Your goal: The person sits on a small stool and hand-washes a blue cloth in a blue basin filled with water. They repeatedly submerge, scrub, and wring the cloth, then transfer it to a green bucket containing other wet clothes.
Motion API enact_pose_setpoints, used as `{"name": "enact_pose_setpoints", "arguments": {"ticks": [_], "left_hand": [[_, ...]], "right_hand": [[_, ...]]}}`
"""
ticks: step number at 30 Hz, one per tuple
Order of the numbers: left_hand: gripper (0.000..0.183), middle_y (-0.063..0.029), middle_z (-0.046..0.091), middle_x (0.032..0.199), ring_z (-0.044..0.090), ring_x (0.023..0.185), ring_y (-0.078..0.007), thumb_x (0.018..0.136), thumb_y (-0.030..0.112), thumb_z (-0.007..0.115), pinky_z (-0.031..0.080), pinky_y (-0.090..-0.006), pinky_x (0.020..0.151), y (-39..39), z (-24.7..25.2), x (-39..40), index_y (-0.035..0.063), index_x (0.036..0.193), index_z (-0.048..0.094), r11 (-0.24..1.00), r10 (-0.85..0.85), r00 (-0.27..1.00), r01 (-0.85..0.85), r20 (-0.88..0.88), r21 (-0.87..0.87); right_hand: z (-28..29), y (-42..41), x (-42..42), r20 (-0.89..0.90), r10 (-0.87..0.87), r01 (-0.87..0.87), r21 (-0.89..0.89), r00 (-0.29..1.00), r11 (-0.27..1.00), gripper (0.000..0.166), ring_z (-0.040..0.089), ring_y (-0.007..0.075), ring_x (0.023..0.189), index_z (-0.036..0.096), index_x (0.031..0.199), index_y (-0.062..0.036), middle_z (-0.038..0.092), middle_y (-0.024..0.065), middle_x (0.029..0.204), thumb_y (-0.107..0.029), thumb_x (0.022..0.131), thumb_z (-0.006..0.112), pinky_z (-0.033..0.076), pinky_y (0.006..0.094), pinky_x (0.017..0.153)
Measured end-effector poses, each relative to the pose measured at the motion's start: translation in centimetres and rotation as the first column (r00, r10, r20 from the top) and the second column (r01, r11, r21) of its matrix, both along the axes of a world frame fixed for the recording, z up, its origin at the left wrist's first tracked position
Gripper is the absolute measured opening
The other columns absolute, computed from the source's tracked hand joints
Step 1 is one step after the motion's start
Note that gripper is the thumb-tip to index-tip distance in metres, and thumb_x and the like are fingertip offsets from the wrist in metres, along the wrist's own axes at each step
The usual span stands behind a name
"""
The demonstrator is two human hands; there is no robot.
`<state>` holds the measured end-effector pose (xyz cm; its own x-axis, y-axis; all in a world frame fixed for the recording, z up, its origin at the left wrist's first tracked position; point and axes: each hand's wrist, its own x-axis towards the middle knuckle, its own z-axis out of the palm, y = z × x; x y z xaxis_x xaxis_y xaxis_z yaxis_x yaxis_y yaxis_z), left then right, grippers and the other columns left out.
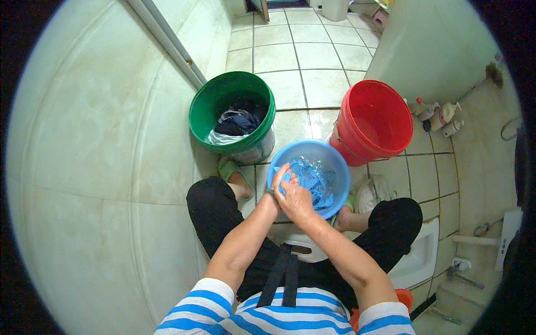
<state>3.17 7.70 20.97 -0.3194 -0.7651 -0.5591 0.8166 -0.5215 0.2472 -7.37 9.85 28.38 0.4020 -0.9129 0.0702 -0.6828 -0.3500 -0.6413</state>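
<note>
A light blue plastic basin [344,184] stands on the tiled floor between my feet, holding water and a wet blue cloth [312,178]. Over its left part my two hands press together on a bunched portion of that cloth. My left hand [281,178], with a band at the wrist, is on the left and partly covered by the other. My right hand [296,201] lies across it, fingers closed around the cloth. The rest of the cloth trails down into the water.
Beyond the basin, a green bucket [268,125] with dark and white clothes stands at left, a red bucket [356,125] at right. Pump bottles [443,117] line the right wall. A whitish bag [370,194] lies behind my right foot; a white squat toilet [418,255] is at lower right.
</note>
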Motion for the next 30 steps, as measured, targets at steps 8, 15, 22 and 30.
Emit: {"name": "enact_pose_setpoints", "arguments": {"ticks": [8, 15, 22, 30], "left_hand": [[0.027, -0.0066, 0.061, 0.079, 0.059, 0.071, -0.021, 0.083, 0.035, 0.053, 0.048, -0.0333, 0.069, -0.9, 1.2, -3.8, 0.0092, 0.09, 0.055, 0.994, 0.097, 0.991, -0.101, 0.095, 0.034], [0.021, -0.006, 0.063, 0.087, 0.061, 0.073, -0.0197, 0.087, 0.027, 0.049, 0.05, -0.0312, 0.067, -0.9, 2.3, -4.6, 0.0085, 0.091, 0.057, 0.989, 0.117, 0.987, -0.126, 0.114, 0.073], [0.035, -0.0065, 0.064, 0.082, 0.062, 0.075, -0.0195, 0.09, 0.038, 0.042, 0.051, -0.0364, 0.073, -2.4, 1.3, -2.5, 0.0075, 0.091, 0.058, 0.991, 0.128, 0.971, -0.134, 0.201, 0.018], [0.044, -0.007, 0.061, 0.084, 0.059, 0.076, -0.0183, 0.089, 0.046, 0.043, 0.049, -0.0349, 0.072, -2.5, 4.1, 1.3, 0.0048, 0.093, 0.057, 0.999, 0.039, 0.935, -0.024, 0.352, -0.049]], "right_hand": [[0.2, -4.2, -2.1, -0.06, -0.207, 0.208, 0.005, 0.977, 0.978, 0.032, 0.059, 0.0374, 0.062, 0.058, 0.076, -0.0073, 0.061, 0.0195, 0.069, -0.034, 0.086, 0.045, 0.047, 0.0475, 0.057], [-1.5, -4.4, -3.2, -0.105, -0.268, 0.278, 0.09, 0.958, 0.956, 0.033, 0.058, 0.0403, 0.07, 0.061, 0.081, -0.0047, 0.06, 0.0235, 0.075, -0.033, 0.086, 0.045, 0.046, 0.048, 0.065], [-4.2, -7.3, -6.1, 0.461, -0.586, 0.126, 0.705, 0.667, 0.698, 0.033, 0.057, 0.0229, 0.083, 0.06, 0.093, -0.0009, 0.062, 0.011, 0.088, -0.031, 0.087, 0.048, 0.044, 0.0343, 0.076], [0.3, -5.0, -9.4, 0.392, -0.452, -0.125, 0.848, 0.802, 0.514, 0.039, 0.054, 0.018, 0.084, 0.055, 0.099, -0.0062, 0.058, 0.0064, 0.091, -0.041, 0.082, 0.057, 0.043, 0.0306, 0.078]]}}
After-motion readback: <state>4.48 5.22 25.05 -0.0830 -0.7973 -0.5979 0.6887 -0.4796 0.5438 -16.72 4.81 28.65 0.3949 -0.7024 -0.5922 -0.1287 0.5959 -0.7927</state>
